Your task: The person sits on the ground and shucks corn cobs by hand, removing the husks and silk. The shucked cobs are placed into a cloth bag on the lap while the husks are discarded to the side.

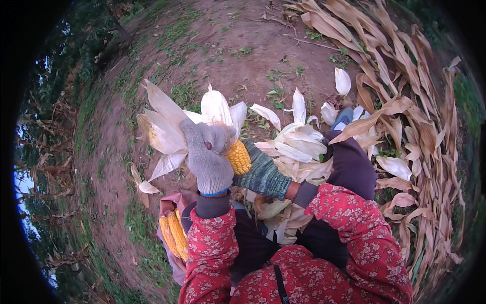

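My left hand (209, 155), in a grey knit glove, grips pale dry husk leaves (163, 114) folded back from an ear of corn. The ear's bare yellow kernels (239, 157) show between my two hands. My right hand (260, 171), in a green and dark striped knit glove, is closed around the ear from behind; its fingers are mostly hidden. More white husk leaves (216, 106) spread beyond the left glove. Husked yellow cobs (174, 231) lie in a pinkish cloth or sack (178, 197) beside my left sleeve.
Loose husks (300, 142) are piled before my legs and between them. Long dry corn stalks and leaves (414, 95) lie along the right side. A husk-covered ear or empty husk (395, 167) lies by my right knee. Bare soil (243, 38) with weeds stretches ahead; trees stand left.
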Available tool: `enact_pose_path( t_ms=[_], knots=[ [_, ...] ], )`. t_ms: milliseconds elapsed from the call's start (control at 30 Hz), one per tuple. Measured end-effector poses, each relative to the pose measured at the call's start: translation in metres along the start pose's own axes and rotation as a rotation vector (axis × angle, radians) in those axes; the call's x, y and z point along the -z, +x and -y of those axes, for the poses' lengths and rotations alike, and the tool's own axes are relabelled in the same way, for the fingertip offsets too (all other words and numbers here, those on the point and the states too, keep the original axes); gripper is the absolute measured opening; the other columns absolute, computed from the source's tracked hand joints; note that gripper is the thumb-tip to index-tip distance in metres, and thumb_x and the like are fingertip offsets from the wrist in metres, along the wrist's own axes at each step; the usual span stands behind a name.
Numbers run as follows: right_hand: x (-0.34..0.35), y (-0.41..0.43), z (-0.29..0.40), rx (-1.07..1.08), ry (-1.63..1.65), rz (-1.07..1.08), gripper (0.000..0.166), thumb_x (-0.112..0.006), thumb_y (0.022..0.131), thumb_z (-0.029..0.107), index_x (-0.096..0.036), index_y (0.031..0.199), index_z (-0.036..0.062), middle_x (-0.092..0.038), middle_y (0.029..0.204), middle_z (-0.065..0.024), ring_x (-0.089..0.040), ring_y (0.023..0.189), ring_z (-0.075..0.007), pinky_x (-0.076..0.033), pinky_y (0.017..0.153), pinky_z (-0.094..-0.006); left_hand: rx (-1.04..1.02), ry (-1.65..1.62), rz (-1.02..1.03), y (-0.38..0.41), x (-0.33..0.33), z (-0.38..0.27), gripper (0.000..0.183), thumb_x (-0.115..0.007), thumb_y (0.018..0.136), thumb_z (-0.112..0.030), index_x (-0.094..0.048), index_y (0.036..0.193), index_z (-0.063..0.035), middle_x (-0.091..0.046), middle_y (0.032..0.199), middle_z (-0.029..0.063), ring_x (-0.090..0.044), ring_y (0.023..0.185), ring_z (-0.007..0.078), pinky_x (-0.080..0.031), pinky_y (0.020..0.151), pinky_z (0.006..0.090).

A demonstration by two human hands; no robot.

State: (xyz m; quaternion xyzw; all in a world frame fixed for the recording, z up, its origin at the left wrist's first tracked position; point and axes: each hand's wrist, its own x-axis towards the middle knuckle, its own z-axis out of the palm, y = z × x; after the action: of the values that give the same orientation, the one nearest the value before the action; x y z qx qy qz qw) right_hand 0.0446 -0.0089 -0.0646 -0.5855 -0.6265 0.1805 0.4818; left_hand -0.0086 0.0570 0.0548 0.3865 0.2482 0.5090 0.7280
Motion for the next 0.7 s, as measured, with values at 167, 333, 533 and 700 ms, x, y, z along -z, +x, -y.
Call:
enact_pose_path(
  t_ms=[167, 333, 533, 700],
  knots=[
    [0.015, 0.002, 0.035, -0.442, 0.791, -0.087, 0.077, -0.084, 0.065, 0.017, -0.044, 0.129, 0.0007, -0.055, 0.12, -0.009, -0.054, 0.11, -0.0192, -0.043, 0.097, -0.034, 0.118, -0.434, 0.215, 0.025, 0.015, -0.007, 0.047, -0.036, 0.101, -0.041, -0.032, 0.058, -0.0203, -0.025, 0.047, -0.0079, -0.023, 0.042, 0.0102, -0.03, 0.051, 0.029],
    [0.04, 0.001, 0.027, -0.44, 1.105, 0.145, 0.077, -0.085, 0.064, 0.015, -0.045, 0.129, 0.0032, -0.059, 0.115, -0.0065, -0.057, 0.106, -0.0161, -0.045, 0.094, -0.0317, 0.222, -0.631, 0.417, 0.019, 0.014, -0.021, 0.048, -0.03, 0.101, -0.043, -0.032, 0.058, -0.0217, -0.026, 0.047, -0.0081, -0.022, 0.04, 0.0105, -0.027, 0.05, 0.0289],
    [0.085, -0.011, -0.012, -0.106, 0.513, 0.48, 0.08, -0.085, 0.064, 0.029, -0.047, 0.13, 0.002, -0.058, 0.122, -0.009, -0.055, 0.112, -0.0192, -0.043, 0.097, -0.0338, 0.45, -0.723, 0.359, -0.011, 0.021, -0.028, 0.053, -0.026, 0.099, -0.052, -0.034, 0.057, -0.0218, -0.027, 0.045, -0.0079, -0.022, 0.036, 0.0115, -0.025, 0.042, 0.0305],
    [0.155, 0.008, 0.011, 0.118, -0.572, 0.19, 0.046, -0.072, 0.062, 0.018, -0.062, 0.105, 0.0068, -0.062, 0.097, -0.0147, -0.058, 0.092, -0.0362, -0.046, 0.083, -0.0427, 0.817, -0.673, 0.565, -0.035, 0.029, -0.01, 0.053, -0.024, 0.1, -0.049, -0.037, 0.06, -0.0174, -0.028, 0.047, -0.0048, -0.025, 0.039, 0.013, -0.028, 0.043, 0.0298]
  ],
)
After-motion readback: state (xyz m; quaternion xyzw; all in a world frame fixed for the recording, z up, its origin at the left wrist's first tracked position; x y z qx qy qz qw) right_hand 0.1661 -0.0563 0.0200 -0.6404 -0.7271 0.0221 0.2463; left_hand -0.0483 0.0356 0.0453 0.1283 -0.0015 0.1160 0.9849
